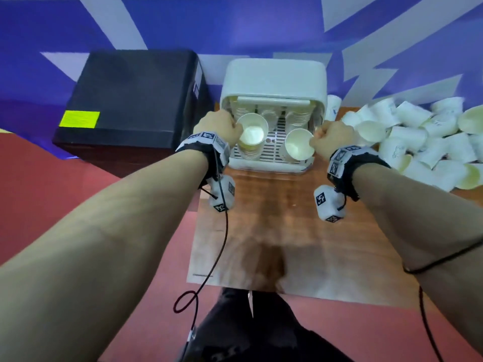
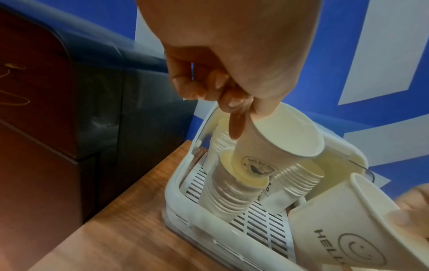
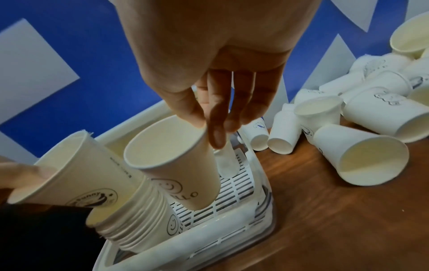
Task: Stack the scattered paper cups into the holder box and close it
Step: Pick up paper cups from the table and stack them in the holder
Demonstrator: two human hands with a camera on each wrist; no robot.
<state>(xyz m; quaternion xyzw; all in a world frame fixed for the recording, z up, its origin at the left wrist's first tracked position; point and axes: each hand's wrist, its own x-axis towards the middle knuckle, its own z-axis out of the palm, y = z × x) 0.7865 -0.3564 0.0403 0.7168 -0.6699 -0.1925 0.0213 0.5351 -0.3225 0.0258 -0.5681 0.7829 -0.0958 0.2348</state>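
The white holder box (image 1: 274, 79) stands on the table with its lid swung up. My left hand (image 1: 230, 126) pinches the rim of a paper cup (image 1: 252, 133); in the left wrist view this cup (image 2: 278, 135) has its base inside the top of the front-left stack (image 2: 230, 198). My right hand (image 1: 320, 137) pinches the rim of a second cup (image 1: 298, 147), marked HELLO (image 3: 176, 159), which hangs tilted above the slotted floor (image 3: 234, 190) of the box. More stacks (image 2: 299, 183) stand at the back. Several loose cups (image 1: 418, 142) lie in a pile to the right.
A black box (image 1: 136, 100) sits close to the left of the holder. The wooden table (image 1: 287, 231) runs toward me, and its left edge (image 2: 148, 176) passes just beside the holder. A blue and white wall (image 1: 261, 27) is right behind.
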